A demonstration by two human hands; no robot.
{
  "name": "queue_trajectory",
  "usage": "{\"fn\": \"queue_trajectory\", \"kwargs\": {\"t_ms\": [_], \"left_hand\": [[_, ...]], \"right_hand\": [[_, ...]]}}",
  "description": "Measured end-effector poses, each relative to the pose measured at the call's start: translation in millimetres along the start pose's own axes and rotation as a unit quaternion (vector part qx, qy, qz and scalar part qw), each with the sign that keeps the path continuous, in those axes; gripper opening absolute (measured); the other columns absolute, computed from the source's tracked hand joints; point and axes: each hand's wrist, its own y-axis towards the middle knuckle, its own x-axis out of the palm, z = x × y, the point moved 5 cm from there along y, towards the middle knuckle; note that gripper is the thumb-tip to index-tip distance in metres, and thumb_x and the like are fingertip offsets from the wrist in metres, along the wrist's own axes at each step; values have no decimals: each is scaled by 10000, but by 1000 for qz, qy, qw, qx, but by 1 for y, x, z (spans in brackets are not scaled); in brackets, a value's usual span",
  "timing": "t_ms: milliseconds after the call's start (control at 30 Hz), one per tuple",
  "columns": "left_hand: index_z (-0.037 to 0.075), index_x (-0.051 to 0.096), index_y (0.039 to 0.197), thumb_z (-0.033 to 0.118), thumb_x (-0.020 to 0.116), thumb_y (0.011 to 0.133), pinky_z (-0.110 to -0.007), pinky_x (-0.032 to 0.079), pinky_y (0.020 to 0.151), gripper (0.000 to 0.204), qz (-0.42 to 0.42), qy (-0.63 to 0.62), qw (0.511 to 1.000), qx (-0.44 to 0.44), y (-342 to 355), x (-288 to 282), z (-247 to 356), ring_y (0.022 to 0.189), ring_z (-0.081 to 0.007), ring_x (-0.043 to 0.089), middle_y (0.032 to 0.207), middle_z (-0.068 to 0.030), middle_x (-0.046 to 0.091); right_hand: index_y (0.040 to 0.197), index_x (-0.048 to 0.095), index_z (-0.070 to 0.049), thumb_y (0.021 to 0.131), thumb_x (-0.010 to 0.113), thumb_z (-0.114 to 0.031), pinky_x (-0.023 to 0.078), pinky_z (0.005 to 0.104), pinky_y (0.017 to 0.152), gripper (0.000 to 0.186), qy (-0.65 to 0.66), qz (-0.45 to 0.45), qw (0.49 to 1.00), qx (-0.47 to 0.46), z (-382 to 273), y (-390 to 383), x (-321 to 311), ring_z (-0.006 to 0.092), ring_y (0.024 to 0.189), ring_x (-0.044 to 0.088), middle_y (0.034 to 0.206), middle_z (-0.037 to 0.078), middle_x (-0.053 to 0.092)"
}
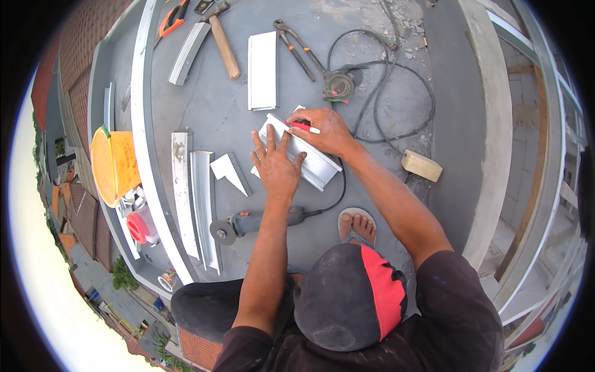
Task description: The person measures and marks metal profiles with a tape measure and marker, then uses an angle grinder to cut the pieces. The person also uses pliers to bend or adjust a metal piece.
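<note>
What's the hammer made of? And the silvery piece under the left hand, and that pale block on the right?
Hammer: the handle looks like plain wood, tan and dull; the greyish head is probably metal. 
Silvery piece under the left hand: likely metal, smooth, with shiny ridges. 
Pale block: perhaps bare wood, judging by its matte tan faces, though grain isn't clear.

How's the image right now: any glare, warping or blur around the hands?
In the head view, the sky at left is blown out to white; the white rail bows with fisheye distortion, and the picture's corners are black; the grey floor looks evenly lit, with soft shadows; left hand, right hand and red marker show no obvious motion blur.
</note>
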Motion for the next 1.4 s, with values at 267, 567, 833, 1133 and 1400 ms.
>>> {"fn": "queue_trajectory", "kwargs": {"t_ms": [267,567,833,1133,1400], "left_hand": [[162,691,1447,331,924,815,-646,321,1223,695,-10,-6,1000,-8,0,0,1,1618,-452,258,1693,-161,447],[158,663,1477,367,915,823,-678,256,1261,731,-18,-15,1000,-17,-2,-4,-3,1627,-442,247,1698,-183,430],[131,589,1557,473,935,778,-663,234,1287,918,-15,-69,997,-20,-33,-26,-50,1643,-419,226,1731,-232,351],[83,499,1613,460,955,762,-624,256,1294,1036,-35,-58,997,-45,-57,-39,-73,1646,-428,204,1753,-264,270],[-144,504,1515,209,753,991,-446,542,1110,679,53,-377,866,-325,-83,-19,-90,1316,-405,669,1492,-329,602]], "right_hand": [[1078,813,-151,912,725,-298,544,490,888,238,-21,1,1000,21,6,-40,-16,377,988,718,1010,127,787],[1214,691,-56,934,796,-259,557,467,833,362,-44,90,995,26,-25,-102,-27,389,1014,707,1096,162,710],[1199,604,-39,918,665,-27,529,513,832,287,-45,88,994,-35,-49,-111,21,424,993,649,1103,179,613],[1294,539,-16,974,621,-24,514,530,867,331,40,123,992,1,-67,-144,88,471,1033,612,1172,231,546],[1300,511,-9,1003,651,-72,502,534,915,335,12,90,996,21,-42,-130,92,470,1072,612,1213,232,557]]}}
